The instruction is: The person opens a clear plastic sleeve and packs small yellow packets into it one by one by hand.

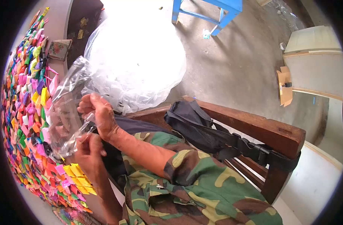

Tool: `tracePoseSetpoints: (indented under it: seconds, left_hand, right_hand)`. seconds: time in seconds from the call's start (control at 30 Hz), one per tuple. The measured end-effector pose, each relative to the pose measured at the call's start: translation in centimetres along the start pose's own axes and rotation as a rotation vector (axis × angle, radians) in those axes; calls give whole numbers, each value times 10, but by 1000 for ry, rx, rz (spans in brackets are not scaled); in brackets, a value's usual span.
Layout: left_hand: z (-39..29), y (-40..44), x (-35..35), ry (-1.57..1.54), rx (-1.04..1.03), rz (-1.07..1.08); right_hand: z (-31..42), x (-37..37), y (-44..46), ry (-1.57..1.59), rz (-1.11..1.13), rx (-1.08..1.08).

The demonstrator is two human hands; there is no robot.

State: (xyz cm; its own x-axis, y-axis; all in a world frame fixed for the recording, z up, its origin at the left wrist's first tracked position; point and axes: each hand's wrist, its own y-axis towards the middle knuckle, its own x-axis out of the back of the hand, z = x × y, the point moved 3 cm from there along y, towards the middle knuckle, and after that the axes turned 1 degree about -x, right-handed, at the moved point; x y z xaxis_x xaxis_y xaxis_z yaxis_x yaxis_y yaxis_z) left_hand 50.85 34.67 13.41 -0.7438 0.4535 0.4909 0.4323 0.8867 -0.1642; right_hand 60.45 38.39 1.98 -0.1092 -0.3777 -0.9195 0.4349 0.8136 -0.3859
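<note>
Our bare left hand and right hand each pinch the crinkled, clear plastic film, which we might tear by pulling unevenly.

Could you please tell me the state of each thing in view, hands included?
Clear plastic bag: crumpled, held in both hands
Left hand: fingers closed on its lower edge
Right hand: fingers curled on its upper part
Colourful packets: heaped
Large plastic bag: bulging, on the floor
Blue stool: upright
Black strap buckle: appears fastened
Cardboard: flaps spread
</note>
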Motion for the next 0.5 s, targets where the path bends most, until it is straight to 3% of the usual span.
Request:
tracePoseSetpoints:
  seconds: [0.13, 0.2, 0.37, 0.5]
  left_hand:
    - [-51, -44, -43, 26, 11, 330]
    - [-81, -48, -77, 179, -489, 490]
    - [-77, -30, -167, 409, -704, 796]
    - [-51, -16, -193, 524, -684, 984]
  right_hand:
    - [-13, 21, -2, -92, -63, 19]
    - [-25, 30, -7, -181, -43, 2]
    - [-54, 38, -26, -300, -67, -72]
    - [-70, 54, -25, -296, -87, -110]
